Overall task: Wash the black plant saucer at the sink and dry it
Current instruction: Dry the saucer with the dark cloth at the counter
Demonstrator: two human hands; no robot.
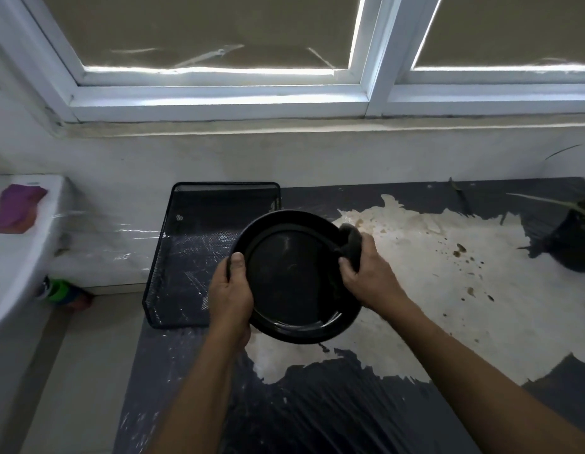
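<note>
The round black plant saucer (291, 276) is held in the air over the table, its inside tilted toward me. My left hand (230, 293) grips its left rim, thumb on the inner face and fingers behind. My right hand (366, 273) is closed on a dark grey cloth (350, 239) that is pressed against the saucer's upper right rim. The white sink (13, 257) stands apart at the far left.
A black mesh tray (189, 257) lies behind and left of the saucer. A pale stained sheet (432, 290) covers part of the dark table. A potted plant (576, 237) stands at the right edge. A purple sponge (17, 208) rests on the sink.
</note>
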